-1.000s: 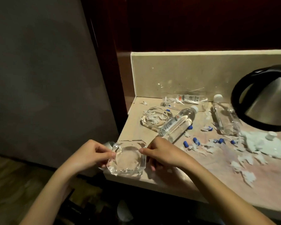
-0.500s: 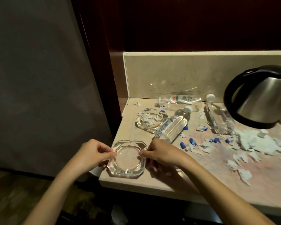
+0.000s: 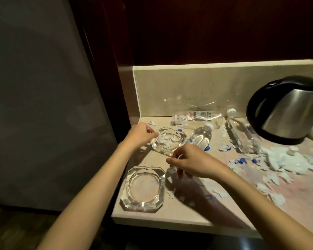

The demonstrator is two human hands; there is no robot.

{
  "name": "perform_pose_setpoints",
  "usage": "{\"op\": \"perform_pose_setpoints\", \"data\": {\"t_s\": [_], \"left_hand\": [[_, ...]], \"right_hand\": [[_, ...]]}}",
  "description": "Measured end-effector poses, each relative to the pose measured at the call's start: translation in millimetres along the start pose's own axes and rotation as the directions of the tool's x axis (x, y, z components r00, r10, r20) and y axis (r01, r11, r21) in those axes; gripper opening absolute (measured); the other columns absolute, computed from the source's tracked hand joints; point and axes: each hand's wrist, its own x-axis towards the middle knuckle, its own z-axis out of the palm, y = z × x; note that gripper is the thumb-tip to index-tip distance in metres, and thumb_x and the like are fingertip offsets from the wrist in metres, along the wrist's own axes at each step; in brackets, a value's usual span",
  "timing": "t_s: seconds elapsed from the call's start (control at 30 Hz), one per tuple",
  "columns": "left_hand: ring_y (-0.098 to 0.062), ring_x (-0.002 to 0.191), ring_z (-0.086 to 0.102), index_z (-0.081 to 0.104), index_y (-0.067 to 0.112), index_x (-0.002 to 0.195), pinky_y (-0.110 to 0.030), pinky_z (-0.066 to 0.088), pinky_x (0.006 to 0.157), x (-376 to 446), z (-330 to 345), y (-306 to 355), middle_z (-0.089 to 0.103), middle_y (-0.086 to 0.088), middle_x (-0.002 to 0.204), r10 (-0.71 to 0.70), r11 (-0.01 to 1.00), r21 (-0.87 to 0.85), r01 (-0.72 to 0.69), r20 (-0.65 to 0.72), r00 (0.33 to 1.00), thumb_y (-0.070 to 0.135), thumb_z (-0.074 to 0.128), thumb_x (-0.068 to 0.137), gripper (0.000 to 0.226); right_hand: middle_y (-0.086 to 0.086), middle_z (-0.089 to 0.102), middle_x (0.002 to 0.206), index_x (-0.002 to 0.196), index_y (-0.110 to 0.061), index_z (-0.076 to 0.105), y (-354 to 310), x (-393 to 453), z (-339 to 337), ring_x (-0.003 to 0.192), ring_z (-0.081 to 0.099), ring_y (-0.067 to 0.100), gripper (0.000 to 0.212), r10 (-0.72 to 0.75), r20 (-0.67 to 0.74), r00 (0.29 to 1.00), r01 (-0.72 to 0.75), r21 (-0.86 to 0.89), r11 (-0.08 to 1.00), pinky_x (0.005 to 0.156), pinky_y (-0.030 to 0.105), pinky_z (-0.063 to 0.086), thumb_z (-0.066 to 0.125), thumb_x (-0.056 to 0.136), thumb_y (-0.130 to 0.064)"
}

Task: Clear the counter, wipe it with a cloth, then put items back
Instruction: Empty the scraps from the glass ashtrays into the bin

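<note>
On the littered counter (image 3: pixel 197 212) we left the empty ashtray (image 3: pixel 143 191) near the front edge and curled our left hand (image 3: pixel 141 135) and right hand (image 3: pixel 192 162) round the scrap-filled ashtray (image 3: pixel 169 140), presumably to lift it level.

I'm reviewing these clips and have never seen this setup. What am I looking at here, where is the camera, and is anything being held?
No machine: a person's bare arms, filmed from a head-worn camera looking down. The left hand grips the rim of a glass ashtray holding paper scraps; the right hand reaches its near edge, though contact is unclear. An empty ashtray sits near the counter edge. Behind lie water bottles, a kettle, torn paper and blue caps.
</note>
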Motion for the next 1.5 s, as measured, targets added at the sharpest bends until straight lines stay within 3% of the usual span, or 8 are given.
{"op": "perform_pose_setpoints", "data": {"t_s": [0.13, 0.27, 0.43, 0.8, 1.0, 1.17, 1.3, 1.5], "left_hand": [[-0.023, 0.092, 0.066, 0.075, 0.008, 0.085, -0.03, 0.048, 0.079, 28.9, 18.3, 9.4, 0.074, -0.009, 0.088, -0.022, 0.971, 0.237, 0.022, -0.003, 1.0, 0.028, 0.069, 0.086, 0.021], [-0.022, 0.087, 0.068, 0.076, 0.006, 0.081, -0.033, 0.052, 0.083, 41.3, 16.6, 12.8, 0.074, -0.009, 0.082, -0.036, 0.949, 0.313, 0.018, 0.051, 0.998, 0.027, 0.074, 0.08, 0.021], [-0.013, 0.069, 0.057, 0.078, 0.006, 0.079, -0.026, 0.041, 0.061, 42.6, 9.9, 14.4, 0.075, -0.008, 0.081, -0.049, 0.95, 0.311, 0.01, 0.118, 0.992, 0.023, 0.072, 0.082, 0.018], [-0.02, 0.072, 0.062, 0.072, 0.006, 0.08, -0.031, 0.046, 0.065, 26.2, -17.1, -1.3, 0.069, -0.005, 0.08, 0.014, 0.97, 0.242, 0.001, -0.062, 0.998, 0.028, 0.071, 0.085, 0.022], [-0.022, 0.067, 0.062, 0.074, 0.008, 0.073, -0.042, 0.056, 0.074, 8.4, -47.4, 0.1, 0.071, -0.015, 0.079, 0.004, 0.996, 0.092, 0.002, -0.068, 0.998, 0.025, 0.07, 0.086, 0.022], [-0.027, 0.068, 0.057, 0.077, 0.011, 0.07, -0.056, 0.053, 0.074, -20.1, -44.7, 15.6, 0.072, 0.0, 0.065, 0.112, 0.991, -0.084, -0.106, 0.069, 0.991, 0.019, 0.071, 0.084, 0.017], [-0.026, 0.066, 0.058, 0.075, 0.01, 0.072, -0.042, 0.053, 0.065, -43.3, -23.5, 36.8, 0.071, -0.019, 0.074, 0.175, 0.963, -0.23, -0.137, 0.152, 0.973, 0.019, 0.072, 0.083, 0.014], [-0.015, 0.061, 0.062, 0.068, -0.001, 0.087, -0.025, 0.051, 0.055, -61.3, 14.6, 58.1, 0.068, -0.011, 0.075, 0.168, 0.909, -0.411, -0.066, 0.219, 0.961, 0.019, 0.075, 0.08, 0.022]], "right_hand": [[0.004, 0.068, 0.061, 0.08, -0.004, 0.066, 7.4, -18.4, -10.4, 0.044, 0.054, 0.014, 0.031, -0.022, -0.015, 1.0, 0.022, 0.052, 0.998, 0.046, 0.015, 0.04, 0.056, 0.095, -0.029], [0.004, 0.068, 0.06, 0.081, -0.007, 0.068, 15.2, -31.2, -22.8, 0.045, 0.052, 0.014, 0.033, -0.014, -0.066, 0.998, 0.02, 0.099, 0.995, 0.045, 0.016, 0.04, 0.056, 0.094, -0.034], [0.005, 0.067, 0.059, 0.082, -0.004, 0.069, 20.6, -34.4, -26.8, 0.039, 0.047, 0.007, 0.031, 0.012, -0.079, 0.997, -0.001, 0.142, 0.99, 0.042, 0.015, 0.036, 0.056, 0.095, -0.03], [0.003, 0.064, 0.054, 0.082, -0.002, 0.067, 20.7, -25.7, -30.5, 0.038, 0.047, 0.011, 0.034, 0.088, -0.085, 0.993, -0.061, 0.272, 0.96, 0.039, 0.019, 0.036, 0.053, 0.097, -0.03], [0.01, 0.064, 0.063, 0.089, 0.0, 0.063, 14.8, -14.4, -32.1, 0.039, 0.05, 0.013, 0.039, 0.092, -0.142, 0.986, -0.034, 0.366, 0.93, 0.039, 0.024, 0.04, 0.046, 0.1, -0.033], [0.009, 0.064, 0.065, 0.089, -0.003, 0.056, 12.1, -12.5, -25.9, 0.047, 0.051, 0.019, 0.041, 0.116, -0.128, 0.985, -0.053, 0.416, 0.908, 0.041, 0.025, 0.038, 0.042, 0.1, -0.04], [0.003, 0.062, 0.054, 0.075, -0.008, 0.05, 22.9, -25.6, -23.4, 0.042, 0.051, 0.015, 0.04, 0.144, -0.141, 0.979, -0.071, 0.428, 0.901, 0.042, 0.025, 0.036, 0.041, 0.101, -0.037], [0.002, 0.054, 0.048, 0.073, -0.005, 0.057, 52.8, -65.4, -34.9, 0.043, 0.046, 0.014, 0.042, 0.237, -0.183, 0.954, -0.143, 0.418, 0.897, 0.044, 0.022, 0.037, 0.046, 0.098, -0.036]]}}
